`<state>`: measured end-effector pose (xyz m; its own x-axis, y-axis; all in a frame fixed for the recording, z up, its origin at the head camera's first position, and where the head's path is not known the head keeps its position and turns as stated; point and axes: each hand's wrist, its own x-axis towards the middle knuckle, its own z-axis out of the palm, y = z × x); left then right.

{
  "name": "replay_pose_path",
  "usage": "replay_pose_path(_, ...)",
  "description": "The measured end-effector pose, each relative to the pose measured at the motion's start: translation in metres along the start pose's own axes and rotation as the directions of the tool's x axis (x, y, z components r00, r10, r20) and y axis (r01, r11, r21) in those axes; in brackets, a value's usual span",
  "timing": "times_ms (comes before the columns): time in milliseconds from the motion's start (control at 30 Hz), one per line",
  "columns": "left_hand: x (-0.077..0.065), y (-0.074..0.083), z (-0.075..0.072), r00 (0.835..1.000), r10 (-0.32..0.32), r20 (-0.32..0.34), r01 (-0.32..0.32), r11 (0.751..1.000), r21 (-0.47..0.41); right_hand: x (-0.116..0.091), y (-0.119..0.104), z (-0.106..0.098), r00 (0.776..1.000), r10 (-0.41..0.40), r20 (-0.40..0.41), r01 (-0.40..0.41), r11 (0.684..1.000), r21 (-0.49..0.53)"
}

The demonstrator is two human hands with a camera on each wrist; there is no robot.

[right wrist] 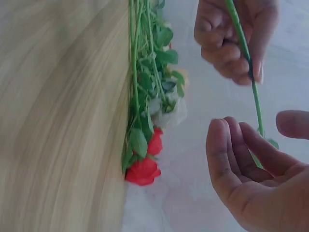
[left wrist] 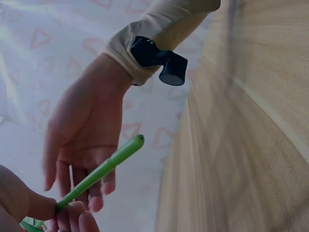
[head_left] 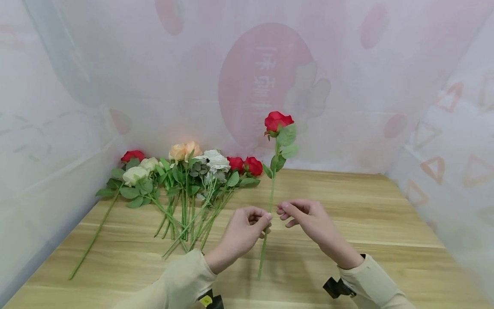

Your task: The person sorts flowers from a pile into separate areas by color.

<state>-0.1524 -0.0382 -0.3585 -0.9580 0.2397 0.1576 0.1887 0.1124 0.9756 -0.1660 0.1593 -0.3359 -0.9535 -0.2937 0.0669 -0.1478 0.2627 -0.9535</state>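
A red rose (head_left: 278,121) with green leaves stands nearly upright above the table, its long stem (head_left: 263,253) slanting slightly. My left hand (head_left: 243,229) pinches that stem below its middle, between thumb and fingertips. The stem's lower end (left wrist: 126,151) juts out past the left fingers in the left wrist view. Just to the right of the stem is my right hand (head_left: 312,223), fingers bent softly. In the right wrist view, the thumb of this right hand (right wrist: 260,193) stands apart from its fingers, and nothing is gripped between them.
Several flowers lie at the back left of the wooden table (head_left: 347,197): cream roses (head_left: 136,175), peach roses (head_left: 185,151), white blooms (head_left: 217,162) and red roses (head_left: 253,165). One long stem (head_left: 94,236) reaches toward the front left. Printed cloth walls (head_left: 185,77) surround the table's back and sides.
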Motion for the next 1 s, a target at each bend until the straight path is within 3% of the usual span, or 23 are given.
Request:
replay_pose_path(133,0.0,-0.002,0.01,0.999,0.033,-0.014,-0.033,0.999,-0.02,0.002,-0.004,0.008,1.0,-0.005,-0.02,0.006,0.997,0.073)
replay_pose_path(267,-0.001,-0.003,0.018,0.996,0.085,-0.015,-0.085,0.996,-0.006,0.002,-0.004,0.011,0.996,-0.028,-0.081,0.034,0.997,0.075)
replay_pose_path(567,0.0,-0.006,0.021,0.986,0.167,0.013,-0.168,0.978,0.121,0.0,0.001,0.009,0.981,-0.127,-0.145,0.123,0.992,-0.036)
replay_pose_path(800,0.0,-0.01,-0.006,0.975,0.188,0.122,-0.218,0.924,0.315,-0.005,0.007,-0.011,0.984,-0.093,-0.152,0.078,0.991,-0.104)
replay_pose_path(900,0.001,-0.013,-0.023,0.974,0.187,0.128,-0.222,0.898,0.379,-0.009,0.011,-0.027,0.986,-0.069,-0.153,0.046,0.988,-0.146)
replay_pose_path(1000,0.002,-0.016,-0.04,0.978,0.189,0.092,-0.21,0.864,0.457,-0.012,0.016,-0.047,0.985,-0.047,-0.165,0.014,0.98,-0.2)
